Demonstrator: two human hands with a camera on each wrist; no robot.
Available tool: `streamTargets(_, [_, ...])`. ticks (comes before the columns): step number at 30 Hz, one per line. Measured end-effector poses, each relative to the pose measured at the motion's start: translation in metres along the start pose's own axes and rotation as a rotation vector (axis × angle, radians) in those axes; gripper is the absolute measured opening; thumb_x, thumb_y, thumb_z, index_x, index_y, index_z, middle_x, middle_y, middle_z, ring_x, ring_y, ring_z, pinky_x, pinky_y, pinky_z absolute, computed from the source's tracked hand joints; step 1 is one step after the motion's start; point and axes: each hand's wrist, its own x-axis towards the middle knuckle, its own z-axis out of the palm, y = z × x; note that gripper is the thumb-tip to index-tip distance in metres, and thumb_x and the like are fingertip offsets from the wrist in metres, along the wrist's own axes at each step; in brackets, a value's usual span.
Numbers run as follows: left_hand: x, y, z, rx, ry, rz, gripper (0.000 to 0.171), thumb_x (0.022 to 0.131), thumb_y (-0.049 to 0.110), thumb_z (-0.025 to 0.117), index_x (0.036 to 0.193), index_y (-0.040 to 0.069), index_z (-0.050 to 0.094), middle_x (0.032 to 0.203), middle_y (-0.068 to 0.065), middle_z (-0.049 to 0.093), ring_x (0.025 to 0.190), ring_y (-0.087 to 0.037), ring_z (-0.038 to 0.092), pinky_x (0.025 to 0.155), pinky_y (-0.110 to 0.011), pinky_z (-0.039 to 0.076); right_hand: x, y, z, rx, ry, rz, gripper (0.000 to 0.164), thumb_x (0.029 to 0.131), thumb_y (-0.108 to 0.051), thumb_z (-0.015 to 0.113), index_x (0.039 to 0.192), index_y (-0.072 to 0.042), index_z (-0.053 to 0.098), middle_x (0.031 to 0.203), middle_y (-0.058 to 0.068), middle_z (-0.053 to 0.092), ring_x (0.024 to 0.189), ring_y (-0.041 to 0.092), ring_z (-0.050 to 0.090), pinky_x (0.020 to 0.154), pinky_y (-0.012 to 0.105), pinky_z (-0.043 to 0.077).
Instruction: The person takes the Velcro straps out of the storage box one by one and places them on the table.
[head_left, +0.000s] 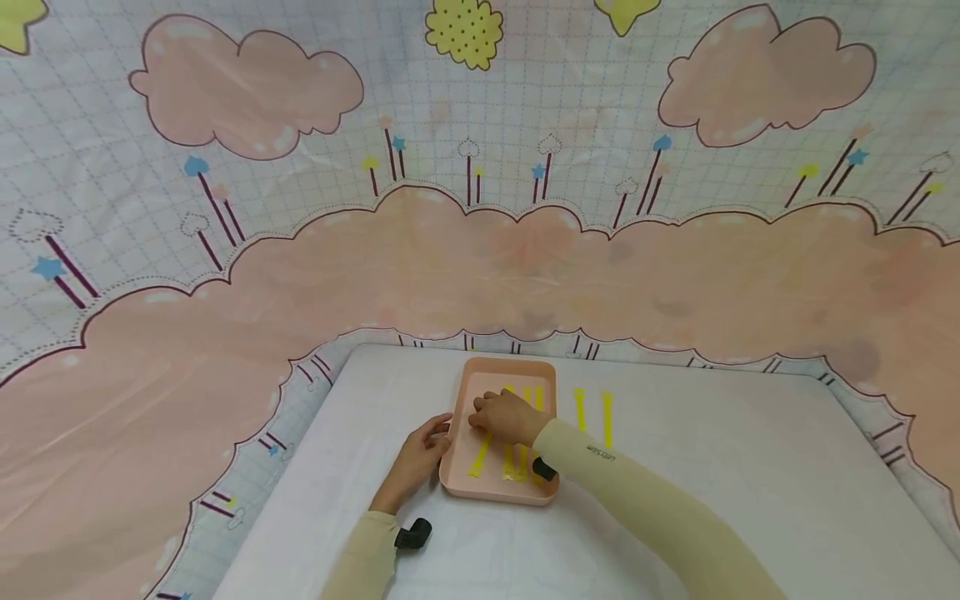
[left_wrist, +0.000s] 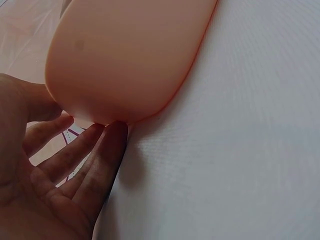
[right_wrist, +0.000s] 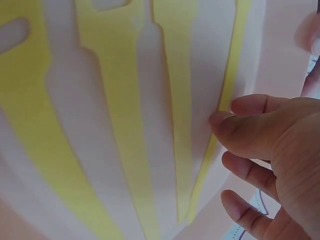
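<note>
A pink rectangular tray (head_left: 498, 498) lies on a white table, with several flat yellow strips (right_wrist: 117, 95) side by side in it. Some strips show a slot at their wide end. My right hand (head_left: 508, 417) reaches over the tray and pinches the leftmost yellow strip (head_left: 480, 458) between thumb and forefinger; its other fingers (right_wrist: 247, 170) are spread apart. That strip stands edge-on in the right wrist view. At the tray's left side is my left hand (head_left: 417, 463), its fairly straight fingers (left_wrist: 107, 155) touching the outer wall.
Two more yellow strips (head_left: 607, 419) lie on the table (head_left: 712, 467) right of the tray, one partly behind the right sleeve (head_left: 622, 483). A patterned cloth (head_left: 525, 267) with clouds hangs behind the table. Each wrist carries a small black camera (head_left: 414, 534).
</note>
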Motion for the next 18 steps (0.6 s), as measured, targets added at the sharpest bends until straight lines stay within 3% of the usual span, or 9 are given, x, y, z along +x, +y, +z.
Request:
streamTargets(8, [-0.0014, 0.0023, 0.0006, -0.012, -0.007, -0.007, 0.043, 0.098, 0.01, 0.057, 0.141, 0.013, 0.052, 0.131, -0.02, 0.059, 0.117, -0.033, 0.062, 0.092, -0.041, 0.055, 0.0022, -0.0055, -0.004, 0.002, -0.006, -0.008, 0.017, 0.096, -0.019, 0.063, 0.109, -0.027, 0.07, 0.103, -0.004, 0.063, 0.089, 0.013, 0.054, 0.078, 0.026, 0.051])
streamTargets(18, [0.0008, 0.0009, 0.0004, -0.002, -0.014, -0.003, 0.044, 0.099, 0.01, 0.057, 0.142, 0.013, 0.051, 0.132, -0.021, 0.059, 0.118, -0.033, 0.062, 0.092, -0.04, 0.055, 0.0057, -0.0067, -0.0005, -0.062, 0.025, -0.052, 0.014, 0.095, -0.018, 0.065, 0.105, -0.027, 0.07, 0.099, -0.005, 0.064, 0.088, 0.013, 0.055, 0.076, 0.026, 0.051])
